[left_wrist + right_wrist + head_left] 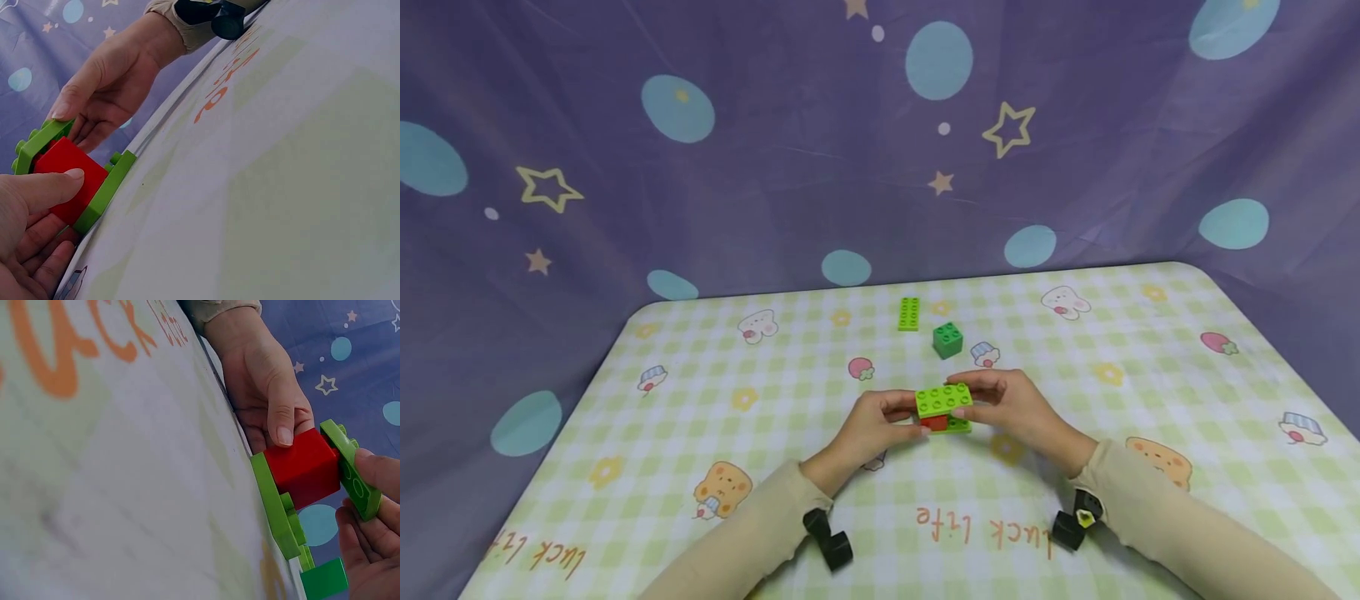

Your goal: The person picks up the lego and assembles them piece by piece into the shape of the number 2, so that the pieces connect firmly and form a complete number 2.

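Note:
A red block [306,469] stands on one end of a light green plate [275,506] lying on the table. My left hand [878,421] holds the red block from the left, its thumb against the block's near face. My right hand [1017,404] pinches a second light green plate [943,399] between thumb and fingers. That upper plate sits over the red block and juts out to the right, above the studs of the lower plate. In the right wrist view it tilts against the block, with a small gap; whether their studs are engaged I cannot tell.
Beyond the hands sits a darker green block [947,341], studs up. Another light green studded plate [909,314] lies farther back. A checked, printed cloth covers the table [790,358]; a purple patterned curtain [775,167] hangs behind its far edge.

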Demonstrator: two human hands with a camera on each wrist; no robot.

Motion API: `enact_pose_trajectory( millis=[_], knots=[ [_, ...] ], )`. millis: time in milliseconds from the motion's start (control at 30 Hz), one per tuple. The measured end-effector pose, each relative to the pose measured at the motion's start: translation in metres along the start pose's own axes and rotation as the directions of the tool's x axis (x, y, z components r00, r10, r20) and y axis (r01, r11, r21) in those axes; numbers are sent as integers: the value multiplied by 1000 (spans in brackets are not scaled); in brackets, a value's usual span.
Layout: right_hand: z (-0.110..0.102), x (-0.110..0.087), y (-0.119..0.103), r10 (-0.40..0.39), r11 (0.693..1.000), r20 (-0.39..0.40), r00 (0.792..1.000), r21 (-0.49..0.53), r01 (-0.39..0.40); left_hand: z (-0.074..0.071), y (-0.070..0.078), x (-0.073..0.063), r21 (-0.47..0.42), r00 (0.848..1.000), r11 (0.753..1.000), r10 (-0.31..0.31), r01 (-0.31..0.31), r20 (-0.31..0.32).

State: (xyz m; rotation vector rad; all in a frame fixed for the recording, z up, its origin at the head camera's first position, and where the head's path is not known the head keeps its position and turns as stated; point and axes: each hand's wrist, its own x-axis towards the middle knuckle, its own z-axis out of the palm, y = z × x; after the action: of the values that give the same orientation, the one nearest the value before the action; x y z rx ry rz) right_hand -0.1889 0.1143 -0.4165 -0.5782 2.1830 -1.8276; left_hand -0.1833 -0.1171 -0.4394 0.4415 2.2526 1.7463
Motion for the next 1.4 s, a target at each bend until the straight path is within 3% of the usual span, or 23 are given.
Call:
enact_pose_trajectory(
  millis=[967,1133,1400],
  knots=[
    [4,-6,1,-32,997,-68,997,-76,27,0,3,0,5,1000,1000,-18,18,-7],
    [4,-6,1,-42,996,-65,997,-84,36,-1,24,-8,-13,1000,1000,-3,4,5],
    [3,-6,2,-63,992,-64,996,-114,56,-1,4,-3,-161,999,986,30,-33,-18]
  ],
)
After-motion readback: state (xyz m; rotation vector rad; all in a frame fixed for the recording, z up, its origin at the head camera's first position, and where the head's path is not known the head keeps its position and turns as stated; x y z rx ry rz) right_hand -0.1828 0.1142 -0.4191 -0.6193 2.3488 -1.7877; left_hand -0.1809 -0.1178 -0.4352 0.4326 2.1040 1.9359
